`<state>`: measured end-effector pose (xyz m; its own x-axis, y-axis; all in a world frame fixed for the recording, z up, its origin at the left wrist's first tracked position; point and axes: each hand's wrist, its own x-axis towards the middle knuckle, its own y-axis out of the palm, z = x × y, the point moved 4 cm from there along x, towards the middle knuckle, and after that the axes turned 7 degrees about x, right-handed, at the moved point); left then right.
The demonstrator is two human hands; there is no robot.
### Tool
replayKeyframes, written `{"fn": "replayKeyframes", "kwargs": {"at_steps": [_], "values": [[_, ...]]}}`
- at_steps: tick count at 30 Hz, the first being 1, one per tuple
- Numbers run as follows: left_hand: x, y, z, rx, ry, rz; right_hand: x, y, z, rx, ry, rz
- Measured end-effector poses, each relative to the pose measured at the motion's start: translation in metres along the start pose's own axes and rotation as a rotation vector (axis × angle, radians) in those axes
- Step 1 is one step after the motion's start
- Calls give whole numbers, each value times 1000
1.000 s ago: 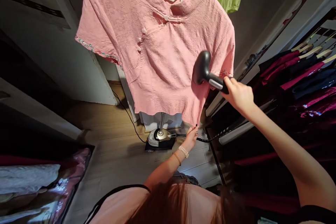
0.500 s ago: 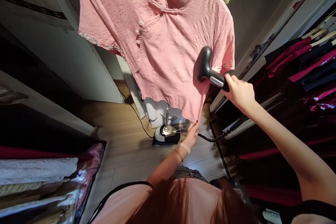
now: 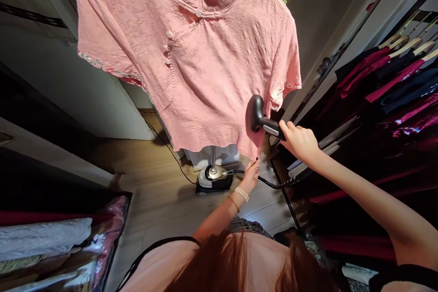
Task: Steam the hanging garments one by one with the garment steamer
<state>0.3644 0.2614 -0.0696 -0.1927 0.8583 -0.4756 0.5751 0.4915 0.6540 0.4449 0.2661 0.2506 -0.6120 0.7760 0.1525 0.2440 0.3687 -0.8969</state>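
Pink blouse (image 3: 178,68): hung up, hem pinched by left hand (image 3: 249,177).
Right hand (image 3: 297,141): clamped around black garment steamer head (image 3: 256,114), held against the blouse.

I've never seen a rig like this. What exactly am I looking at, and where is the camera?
No machine here: the picture comes from a camera worn on a person's head, looking forward and down, so their arms reach in from below. Their right hand grips a black handheld steamer head against a hanging pink blouse. Their left hand pinches the blouse's lower hem. A black hose leads down to a steamer base on the wood floor. Clothes on hangers hang at the right.
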Motion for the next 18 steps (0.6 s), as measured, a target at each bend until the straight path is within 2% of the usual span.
{"fn": "replayKeyframes", "kwargs": {"at_steps": [5, 9, 13, 18], "values": [[-3, 4, 5, 6, -24, 2, 11, -48, -10, -19, 70, -126], [-6, 6, 2, 1, -13, 23, 18, -62, -20, -24, 123, -226], [-8, 7, -3, -5, -4, 33, 14, -43, -19, -15, 120, -182], [-6, 9, -8, -28, 6, 36, 1, 5, -9, 23, 138, -43]]}}
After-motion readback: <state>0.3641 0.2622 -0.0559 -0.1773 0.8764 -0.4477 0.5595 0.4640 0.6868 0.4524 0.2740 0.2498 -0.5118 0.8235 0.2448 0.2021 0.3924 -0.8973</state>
